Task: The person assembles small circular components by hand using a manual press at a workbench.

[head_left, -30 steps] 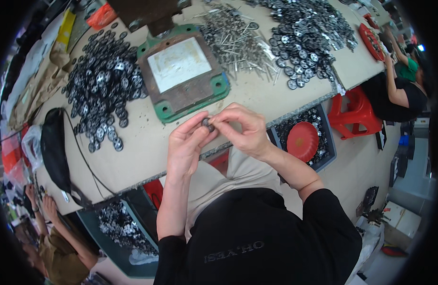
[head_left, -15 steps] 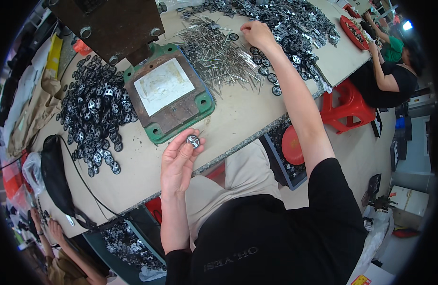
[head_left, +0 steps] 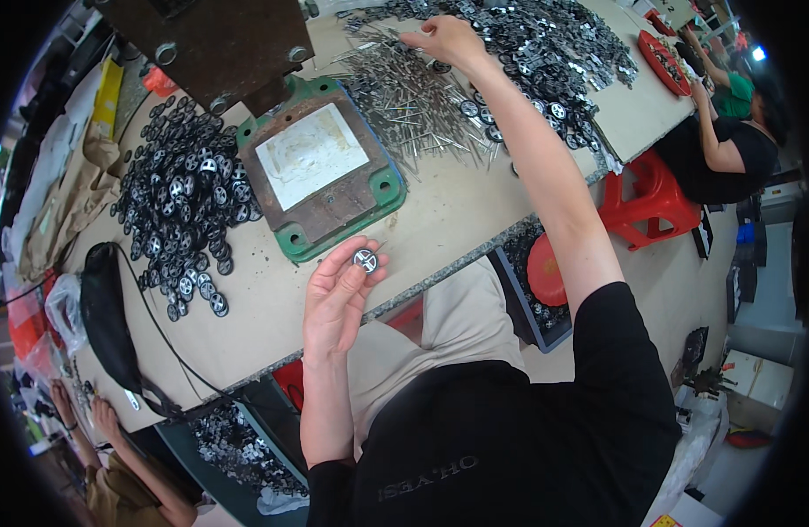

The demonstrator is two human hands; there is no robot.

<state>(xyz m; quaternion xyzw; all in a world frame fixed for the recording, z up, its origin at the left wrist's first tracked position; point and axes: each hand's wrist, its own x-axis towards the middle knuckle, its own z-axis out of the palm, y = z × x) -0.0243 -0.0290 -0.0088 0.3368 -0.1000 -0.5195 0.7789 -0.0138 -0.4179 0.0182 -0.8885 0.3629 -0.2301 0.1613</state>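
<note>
My left hand (head_left: 334, 303) is closed on a small black toy wheel (head_left: 365, 260) with silver spokes, pinched between thumb and fingers near the table's front edge. A thin metal pin shows at its back, beside the fingertips. My right hand (head_left: 448, 42) reaches to the far side, over the edge of a heap of thin metal pins (head_left: 404, 110). Its fingertips are drawn together by the pins; what lies between them is too small to make out. Several loose wheels (head_left: 494, 133) lie under and beside my right forearm.
A green-based press (head_left: 387, 186) with a white plate stands between the pins and a large pile of wheels (head_left: 189, 189). Small dark grey parts (head_left: 553, 44) are heaped at the far right. A black pouch (head_left: 110, 307) lies at left; a red stool (head_left: 650, 202) stands right.
My right hand has moved left and farther away, from beside the loose wheels to over the pins. My left hand keeps its hold on the wheel; the whole view has shifted slightly.
</note>
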